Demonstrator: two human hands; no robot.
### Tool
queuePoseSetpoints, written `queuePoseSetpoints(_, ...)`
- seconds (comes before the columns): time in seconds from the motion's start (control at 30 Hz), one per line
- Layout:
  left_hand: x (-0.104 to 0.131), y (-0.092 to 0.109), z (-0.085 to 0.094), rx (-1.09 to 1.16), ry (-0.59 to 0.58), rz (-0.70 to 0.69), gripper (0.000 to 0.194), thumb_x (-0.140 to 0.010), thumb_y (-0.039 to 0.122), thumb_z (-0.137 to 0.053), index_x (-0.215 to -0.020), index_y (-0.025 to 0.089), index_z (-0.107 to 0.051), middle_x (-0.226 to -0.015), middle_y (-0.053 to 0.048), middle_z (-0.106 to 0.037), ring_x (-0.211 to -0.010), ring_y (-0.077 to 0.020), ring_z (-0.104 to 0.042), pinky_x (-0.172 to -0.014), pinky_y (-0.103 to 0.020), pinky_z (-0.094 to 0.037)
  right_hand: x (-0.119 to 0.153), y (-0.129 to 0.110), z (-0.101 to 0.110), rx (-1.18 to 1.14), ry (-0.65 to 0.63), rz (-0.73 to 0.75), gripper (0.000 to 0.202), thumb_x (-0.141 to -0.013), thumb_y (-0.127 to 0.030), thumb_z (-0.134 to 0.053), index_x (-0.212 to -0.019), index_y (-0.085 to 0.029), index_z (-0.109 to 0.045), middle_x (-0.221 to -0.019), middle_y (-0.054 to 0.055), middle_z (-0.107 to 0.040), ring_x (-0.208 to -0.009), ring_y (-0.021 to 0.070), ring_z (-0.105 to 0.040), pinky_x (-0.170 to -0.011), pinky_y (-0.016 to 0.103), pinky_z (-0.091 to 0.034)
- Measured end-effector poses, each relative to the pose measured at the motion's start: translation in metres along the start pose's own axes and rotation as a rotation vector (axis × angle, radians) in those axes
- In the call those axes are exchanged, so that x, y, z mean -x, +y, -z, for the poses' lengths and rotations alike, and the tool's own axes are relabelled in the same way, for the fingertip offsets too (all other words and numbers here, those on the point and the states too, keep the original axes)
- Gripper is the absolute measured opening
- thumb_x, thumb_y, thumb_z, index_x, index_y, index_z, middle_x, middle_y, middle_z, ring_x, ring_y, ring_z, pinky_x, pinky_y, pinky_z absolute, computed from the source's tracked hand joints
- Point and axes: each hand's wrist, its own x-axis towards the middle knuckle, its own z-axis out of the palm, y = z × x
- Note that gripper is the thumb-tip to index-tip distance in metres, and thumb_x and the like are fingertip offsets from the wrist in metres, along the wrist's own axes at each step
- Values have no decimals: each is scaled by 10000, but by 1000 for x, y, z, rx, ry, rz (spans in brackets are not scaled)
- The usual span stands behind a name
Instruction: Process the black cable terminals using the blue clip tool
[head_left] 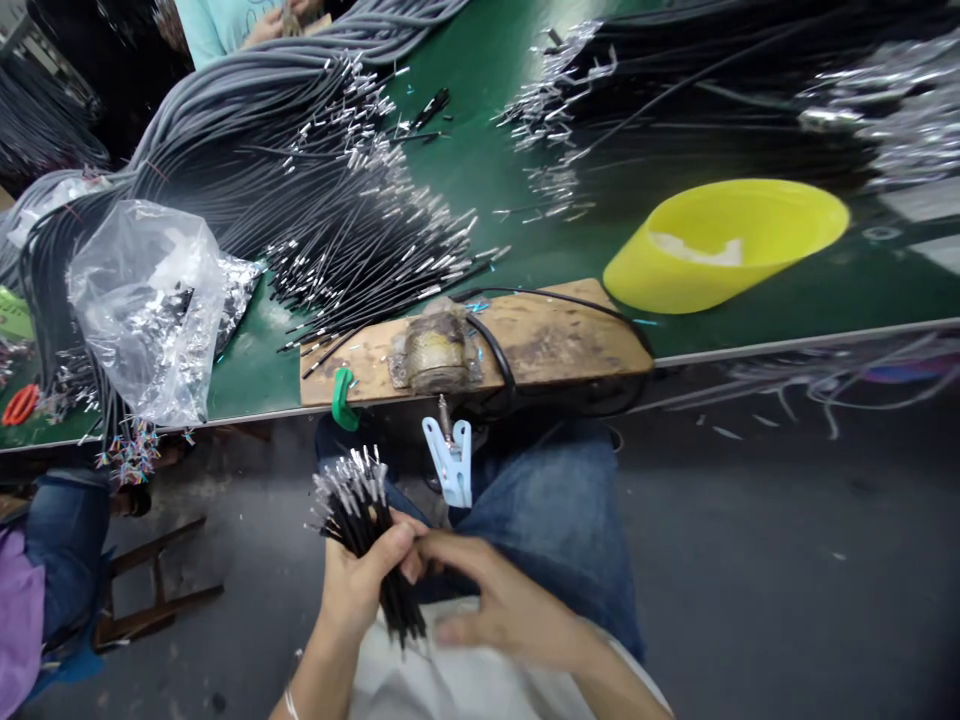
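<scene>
A bundle of short black cables [360, 520] with stripped silvery ends is wrapped in my left hand [352, 580], above my lap. The silvery ends point up and away from me, and the lower ends stick out beneath the hand. My right hand [495, 590] is beside it, its fingers reaching to the left hand's fingertips and its thumb spread apart, slightly blurred. No object shows in the right hand. Just beyond the hands, a light blue clothespin-like clip [450, 460] hangs on a metal tip at the table edge.
A wooden board [555, 335] carries a taped block [436, 350] and a green clamp-like piece [344, 398]. Grey and black cables [352, 230] spread over the green table [480, 150]. A yellow tub [675, 270] stands right, a plastic bag [150, 290] left. Other people sit nearby.
</scene>
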Motion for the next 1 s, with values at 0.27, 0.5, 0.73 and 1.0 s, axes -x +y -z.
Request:
queuePoseSetpoints(0.27,6,-4,2,-135,41,-16,263,-611,369,-762,-593,124,-668,-425,18,-516,-363,-72,-391,-372,-217,-323,-27,-41,8,300,436,299,248,-877,-289,-525,-668,-188,-612,-621,24,-581,-602,163,-520,-562,282,-428)
queuePoseSetpoints(0.5,8,3,-5,-142,92,-61,182,-619,278,-763,-562,124,-685,-459,6,-598,-422,-114,-518,-423,-224,-425,-25,-37,9,327,420,307,178,-850,-271,-564,-704,-183,-615,-638,22,-597,-596,159,-526,-535,274,-415)
queuePoseSetpoints(0.73,12,-2,-8,-64,154,-21,174,-604,245,-789,-716,144,-701,-684,-20,-709,-585,-133,-640,-593,-225,-528,-28,-34,3,417,555,348,298,-856,-146,-500,-563,-195,-518,-536,-1,-486,-545,153,-442,-527,296,-362)
queuePoseSetpoints(1.0,6,-14,-4,62,-61,38,399,-698,529,-674,-658,148,-560,-351,74,-389,-305,-36,-343,-336,-176,-321,-26,-28,-7,344,672,504,214,-838,-84,-501,-663,-180,-579,-570,4,-506,-571,149,-451,-540,284,-366)
